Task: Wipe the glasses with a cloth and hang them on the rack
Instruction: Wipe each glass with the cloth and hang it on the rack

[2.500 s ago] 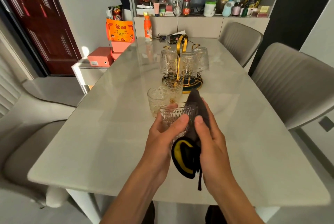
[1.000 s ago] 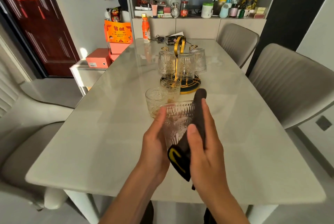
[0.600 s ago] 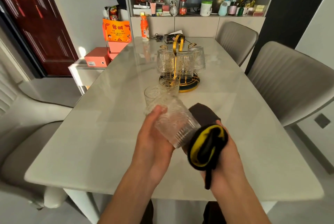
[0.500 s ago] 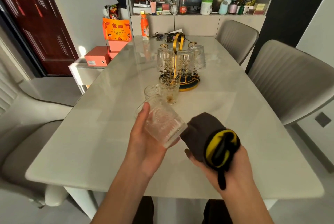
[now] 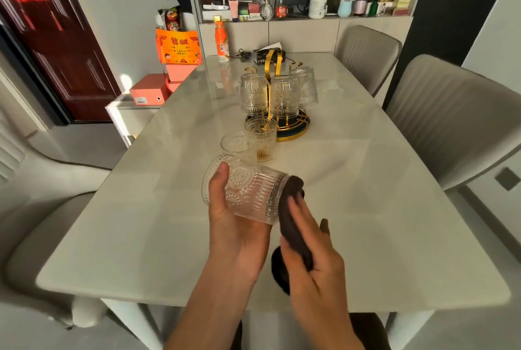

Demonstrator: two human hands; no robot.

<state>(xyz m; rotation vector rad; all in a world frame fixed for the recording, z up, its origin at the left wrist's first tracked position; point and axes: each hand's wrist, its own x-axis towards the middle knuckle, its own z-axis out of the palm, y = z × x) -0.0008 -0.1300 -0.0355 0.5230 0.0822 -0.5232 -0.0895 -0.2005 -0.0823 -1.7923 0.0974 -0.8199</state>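
My left hand [image 5: 234, 225] grips an embossed clear glass [image 5: 251, 194] lying on its side above the table, mouth to the left, base to the right. My right hand [image 5: 313, 248] holds a dark brown cloth [image 5: 293, 225] and presses it against the base of that glass. Two more glasses [image 5: 239, 145] [image 5: 262, 135] stand upright on the table just beyond. Behind them is the gold rack [image 5: 275, 67] on a round dark base, with three glasses [image 5: 283, 95] hanging upside down on it.
The pale marble table [image 5: 380, 208] reaches back to a cabinet shelf crowded with bottles and jars. An orange bottle [image 5: 221, 43] and keys sit at the table's far end. Grey chairs [image 5: 451, 124] stand on the right, another on the left.
My left hand has tipped the glass from upright onto its side. The right hand drew the cloth away from it, then brought it back against the base.
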